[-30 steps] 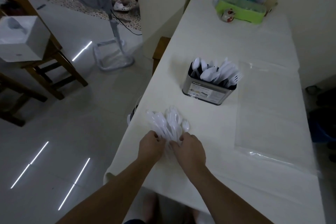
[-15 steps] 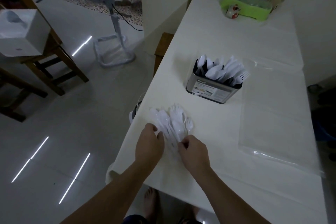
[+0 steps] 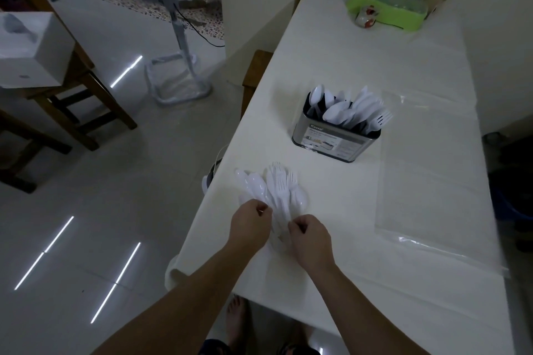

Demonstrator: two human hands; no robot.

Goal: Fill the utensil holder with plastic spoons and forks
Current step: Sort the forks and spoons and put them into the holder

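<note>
Both hands have drawn slightly apart since the earlier frame. Head view: left hand (image 3: 250,224) and right hand (image 3: 310,236) have curled fingers pinching handles in the pile of white spoons and forks (image 3: 271,190), which lies on the near left of the surface (image 3: 331,253). Partly filled, the holder (image 3: 336,140) stands farther away, right of the pile.

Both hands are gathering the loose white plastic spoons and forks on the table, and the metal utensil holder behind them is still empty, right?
Not empty: the head view shows the metal utensil holder already holding white spoons and forks. Both hands, left hand and right hand, do gather the loose white plastic cutlery.
</note>
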